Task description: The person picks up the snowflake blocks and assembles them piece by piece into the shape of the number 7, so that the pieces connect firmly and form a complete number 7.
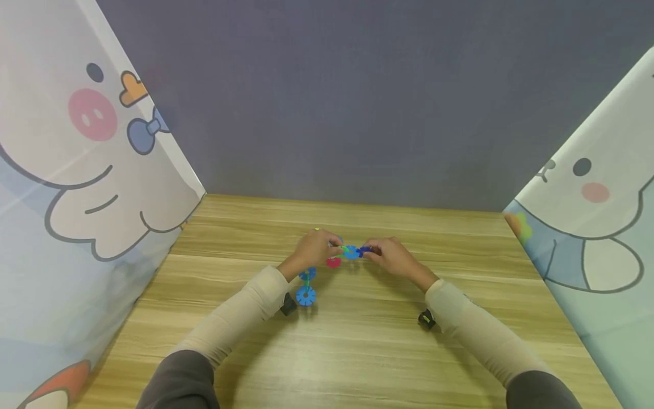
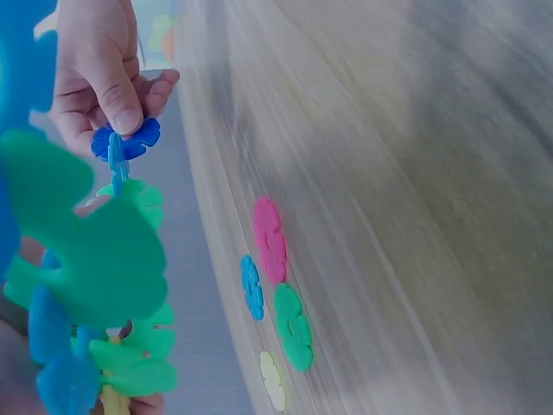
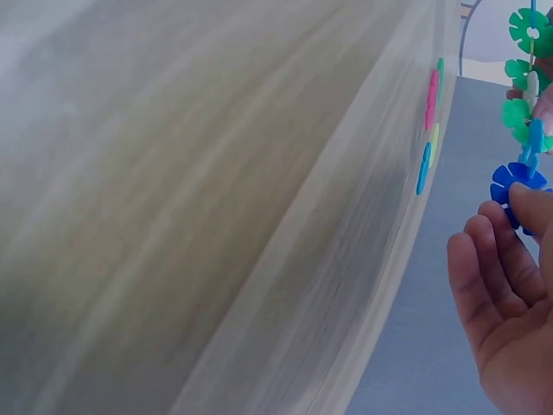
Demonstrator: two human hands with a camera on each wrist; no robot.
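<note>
Both hands hold a chain of slotted plastic discs above the table. My right hand (image 1: 395, 257) pinches a dark blue disc (image 3: 508, 183) at one end between thumb and fingers. That disc joins a light blue disc (image 1: 351, 252), which is fitted to a green disc (image 3: 517, 117). Beside it, my left hand (image 1: 313, 248) grips the chain around its green part. Past the left hand the chain hangs toward the person, ending in a blue disc (image 1: 306, 296). Large green and blue discs cover most of the left fingers in the left wrist view.
On the wooden table (image 1: 357, 341) lie several loose discs: pink (image 2: 270, 240), green (image 2: 294, 328), blue (image 2: 251, 287) and pale yellow (image 2: 272, 380). A grey panel (image 1: 347, 102) stands behind the table, with cartoon-printed sheets (image 1: 133, 193) at the sides.
</note>
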